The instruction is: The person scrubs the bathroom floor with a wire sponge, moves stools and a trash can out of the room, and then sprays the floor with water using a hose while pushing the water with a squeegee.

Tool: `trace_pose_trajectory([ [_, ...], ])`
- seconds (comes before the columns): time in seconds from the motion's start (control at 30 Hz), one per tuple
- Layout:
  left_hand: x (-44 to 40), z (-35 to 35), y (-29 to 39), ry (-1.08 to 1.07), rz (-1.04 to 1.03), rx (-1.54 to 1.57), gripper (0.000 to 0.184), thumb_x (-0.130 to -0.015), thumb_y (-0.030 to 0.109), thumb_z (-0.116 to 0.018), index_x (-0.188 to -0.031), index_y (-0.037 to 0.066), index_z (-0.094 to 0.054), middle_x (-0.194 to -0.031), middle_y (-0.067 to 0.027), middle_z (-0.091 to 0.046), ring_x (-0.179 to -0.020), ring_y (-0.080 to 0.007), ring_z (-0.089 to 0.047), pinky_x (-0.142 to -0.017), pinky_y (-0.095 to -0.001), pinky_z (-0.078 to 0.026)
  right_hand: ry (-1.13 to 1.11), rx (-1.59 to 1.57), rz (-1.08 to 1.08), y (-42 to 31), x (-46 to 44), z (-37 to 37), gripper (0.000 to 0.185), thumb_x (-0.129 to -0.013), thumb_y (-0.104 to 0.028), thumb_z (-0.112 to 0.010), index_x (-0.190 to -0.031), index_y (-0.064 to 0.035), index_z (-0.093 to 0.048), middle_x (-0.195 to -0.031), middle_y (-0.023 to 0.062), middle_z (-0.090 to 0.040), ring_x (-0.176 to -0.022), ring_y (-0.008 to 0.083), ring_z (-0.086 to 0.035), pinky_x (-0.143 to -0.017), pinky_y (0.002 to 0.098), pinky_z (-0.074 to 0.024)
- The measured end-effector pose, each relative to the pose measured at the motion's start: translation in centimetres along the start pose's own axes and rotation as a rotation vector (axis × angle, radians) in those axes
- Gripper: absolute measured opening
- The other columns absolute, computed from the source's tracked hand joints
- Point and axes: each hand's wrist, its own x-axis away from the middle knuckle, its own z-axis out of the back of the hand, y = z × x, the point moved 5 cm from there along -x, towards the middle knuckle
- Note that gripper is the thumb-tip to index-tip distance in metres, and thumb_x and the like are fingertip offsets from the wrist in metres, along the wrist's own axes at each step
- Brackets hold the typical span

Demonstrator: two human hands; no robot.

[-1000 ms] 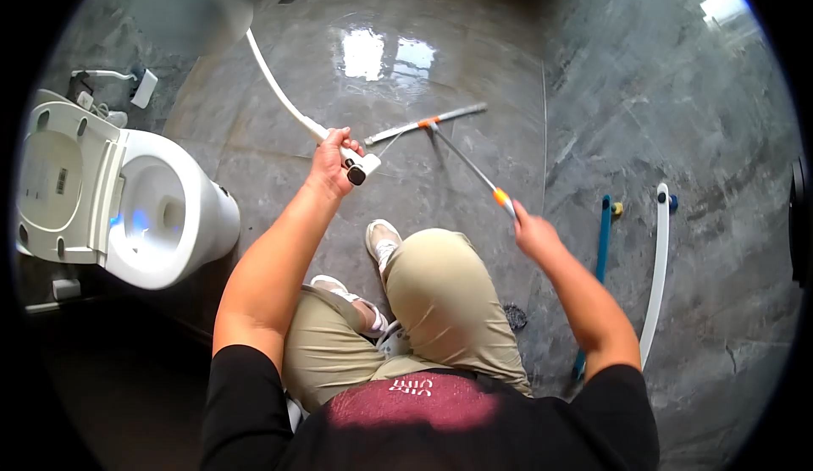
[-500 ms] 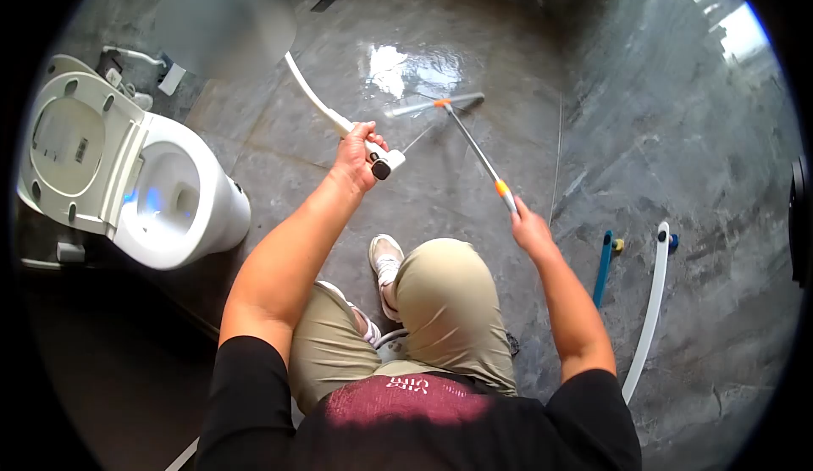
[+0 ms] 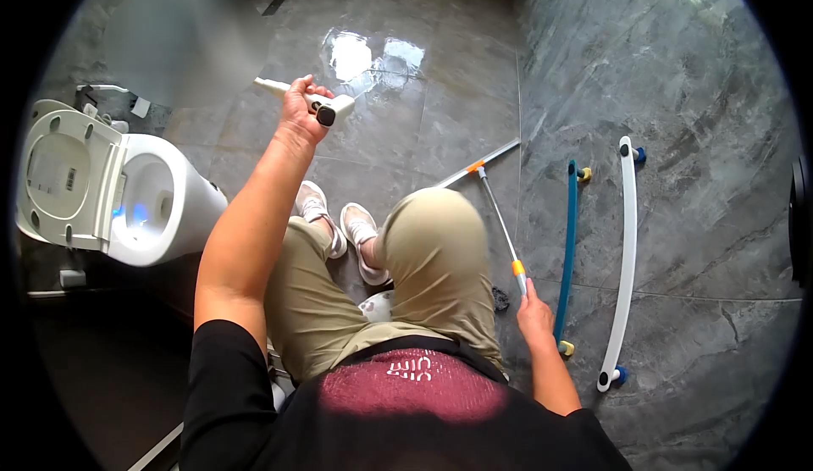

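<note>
At upper centre-left, my left hand [image 3: 302, 113] is closed round a white handheld sprayer [image 3: 340, 108] with a dark round button; its head points at the floor. A faint spray seems to come off it toward a wet, shiny patch of floor [image 3: 373, 58]. Low on the right, my right hand [image 3: 533, 317] grips the handle end of a floor squeegee [image 3: 500, 213] with a grey pole and orange joints. The squeegee's long blade rests on the tiles near the foot of the right wall, its near end close to my knee.
A white toilet [image 3: 188, 204] with its lid up stands at left. Two grab bars, one teal [image 3: 567, 251] and one white [image 3: 627, 259], are fixed to the right wall. A dark drain strip [image 3: 278, 1] lies at the far floor. My shoes [image 3: 360, 229] are below the sprayer.
My right hand has drawn the squeegee back toward me and rightward, off the wet patch. The left hand with the sprayer has moved up and left. The view has shifted rightward.
</note>
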Motion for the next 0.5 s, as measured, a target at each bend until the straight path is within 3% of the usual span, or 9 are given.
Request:
trace_pose_trajectory([
  [0.13, 0.2, 0.2, -2.2, -0.035, 0.139, 0.097, 0.023, -0.082, 0.010, -0.055, -0.064, 0.010, -0.041, -0.055, -0.0017, -0.044, -0.054, -0.0180, -0.047, -0.068, -0.0387, -0.049, -0.051, 0.052, 0.014, 0.1, -3.3, -0.9, 0.045, -0.087, -0.024, -0.047, -0.131, -0.0174, -0.041, -0.084, 0.0229, -0.062, -0.076, 0.0416, -0.060, -0.070, 0.0490, -0.0466],
  [0.2, 1.3, -1.3, -4.6, -0.074, 0.299, 0.133, 0.016, -0.081, 0.009, -0.055, -0.074, 0.010, -0.041, -0.055, 0.0009, -0.043, -0.052, -0.0143, -0.046, -0.062, -0.0350, -0.048, -0.049, -0.057, 0.175, -0.5, -8.6, -2.4, 0.044, -0.087, -0.024, -0.047, -0.130, -0.0166, -0.043, -0.088, 0.0243, -0.062, -0.079, 0.0427, -0.059, -0.072, 0.0493, -0.0465],
  [0.23, 1.9, -2.3, -5.5, -0.052, 0.257, 0.074, 0.014, -0.081, 0.010, -0.055, -0.079, 0.010, -0.041, -0.055, 0.0007, -0.042, -0.052, -0.0140, -0.046, -0.062, -0.0357, -0.049, -0.092, -0.102, 0.138, -1.9, -11.1, -1.6, 0.043, -0.087, -0.024, -0.046, -0.129, -0.0155, -0.044, -0.091, 0.0248, -0.061, -0.083, 0.0428, -0.059, -0.074, 0.0489, -0.0463],
  [0.5, -3.5, -5.2, -11.0, -0.063, 0.301, 0.067, 0.018, -0.081, 0.009, -0.056, -0.069, 0.010, -0.043, -0.059, -0.0001, -0.042, -0.057, -0.0143, -0.047, -0.063, -0.0352, -0.049, -0.035, -0.087, 0.266, -13.2, -32.1, 1.2, 0.044, -0.088, -0.025, -0.041, -0.129, -0.0122, -0.042, -0.107, 0.0239, -0.057, -0.098, 0.0400, -0.055, -0.086, 0.0460, -0.0432],
])
